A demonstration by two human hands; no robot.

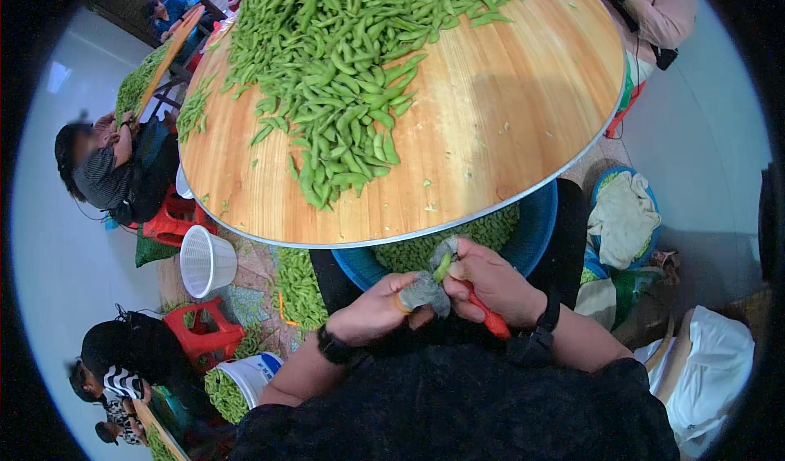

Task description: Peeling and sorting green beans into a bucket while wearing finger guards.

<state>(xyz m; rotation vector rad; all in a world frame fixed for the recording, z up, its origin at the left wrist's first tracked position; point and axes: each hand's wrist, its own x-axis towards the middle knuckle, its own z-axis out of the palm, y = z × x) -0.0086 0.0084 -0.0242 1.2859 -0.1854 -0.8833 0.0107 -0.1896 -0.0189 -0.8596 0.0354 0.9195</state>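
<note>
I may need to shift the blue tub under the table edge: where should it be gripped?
Probably take the blue tub by its exposed rim, left and right, coming from the wearer's side: its mouth looks wide and round, and the tabletop overhangs the far part.

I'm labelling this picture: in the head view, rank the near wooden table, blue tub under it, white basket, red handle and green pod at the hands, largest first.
Wooden table
Blue tub, partly hidden
White basket
Red handle, in the right hand
Green pod
The last two are partly covered, so less sure.
</note>
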